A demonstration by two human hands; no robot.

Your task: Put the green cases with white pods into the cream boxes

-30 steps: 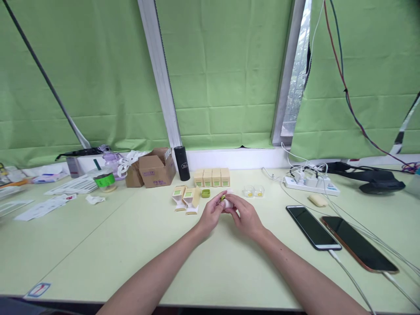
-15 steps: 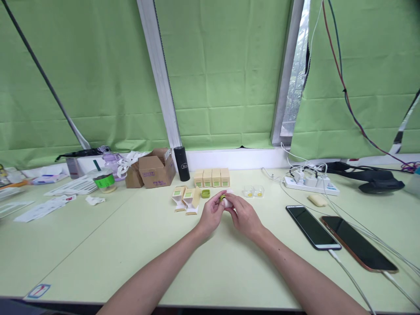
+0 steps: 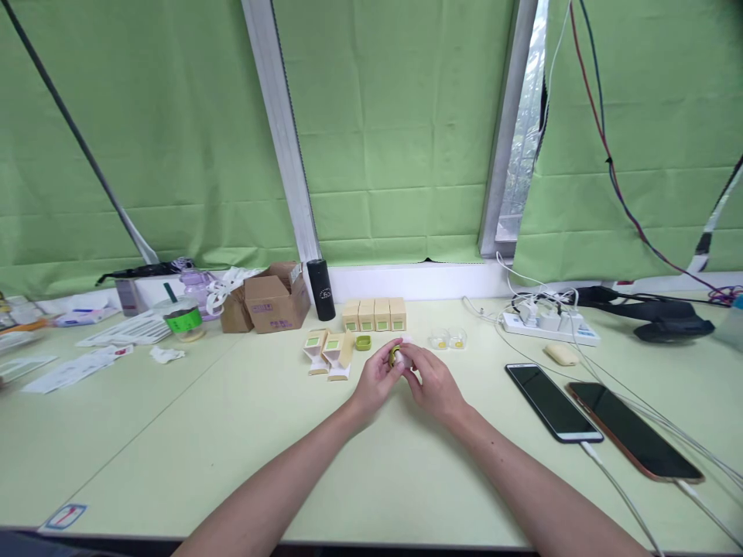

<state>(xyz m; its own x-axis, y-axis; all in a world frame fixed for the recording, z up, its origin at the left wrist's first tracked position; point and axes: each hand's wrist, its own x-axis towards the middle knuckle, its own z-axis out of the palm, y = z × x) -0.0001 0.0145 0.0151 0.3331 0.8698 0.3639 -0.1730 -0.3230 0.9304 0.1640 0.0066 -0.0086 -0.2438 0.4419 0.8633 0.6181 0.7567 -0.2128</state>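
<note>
Both my hands meet over the middle of the pale green table (image 3: 174, 433). My left hand (image 3: 376, 381) and my right hand (image 3: 433, 383) are closed together round a small white jar with a green lid (image 3: 397, 356); my fingers hide most of it. Just beyond them lie two opened small boxes (image 3: 326, 352) and a loose green lid (image 3: 364, 342). A row of several closed tan boxes with green labels (image 3: 374, 314) stands behind. Two small clear jars with yellow dots (image 3: 448, 338) sit to the right.
Two phones (image 3: 554, 402) (image 3: 635, 441) lie charging at the right, with a power strip (image 3: 551, 323) and cables behind. A black cylinder (image 3: 321, 289), cardboard boxes (image 3: 272, 298), a cup with a green band (image 3: 184, 319) and papers (image 3: 75, 367) fill the left.
My hands have barely moved; the fingers have shifted slightly round the small jar, whose green lid now shows a little more.
</note>
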